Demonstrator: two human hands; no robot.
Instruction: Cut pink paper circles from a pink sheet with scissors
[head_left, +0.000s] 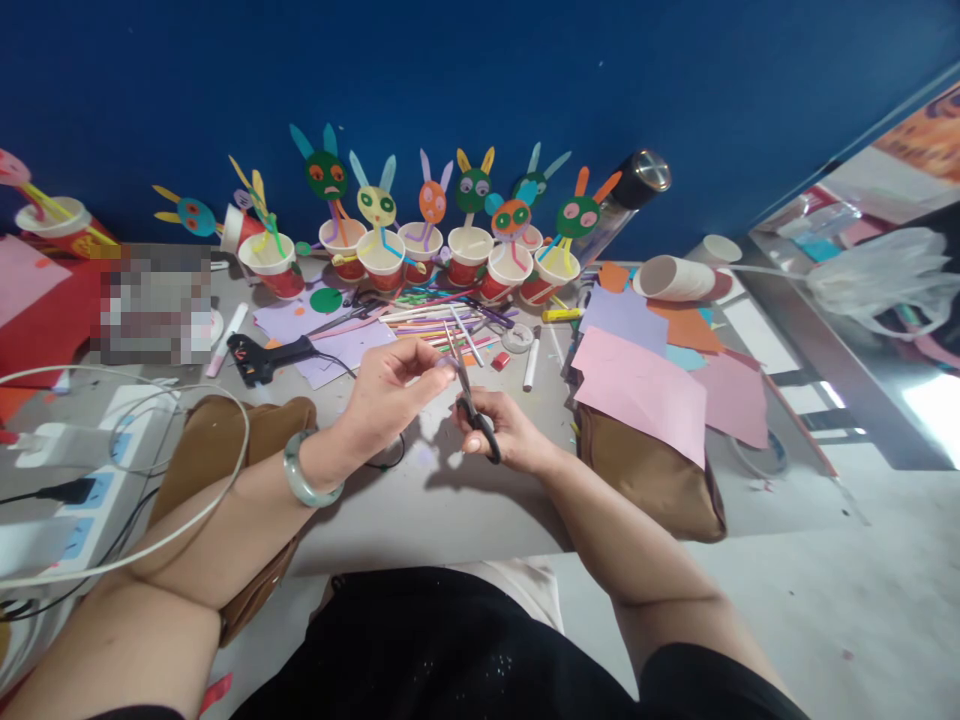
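Note:
My right hand (504, 430) grips a pair of scissors (466, 385) with black handles, its fingers in the loops and the blades pointing up and away from me. Close beside the blades, my left hand (397, 390) is closed in a pinch. A small pale purple piece (445, 364) shows at its fingertips, mostly hidden by them; it looks like paper. A jade-coloured bangle (304, 475) circles my left wrist. Beyond both hands lie many coloured paper sticks (427, 318). To the left of them rests a black glue gun (274, 355) on purple paper (345, 350).
Paper cups (380, 262) with rabbit-faced paper figures line the blue wall. Pink paper (641, 385) lies over a brown pouch (652, 475) at right. A power strip (97, 500) and loose cables are at left. A flask (622, 200) leans at the back.

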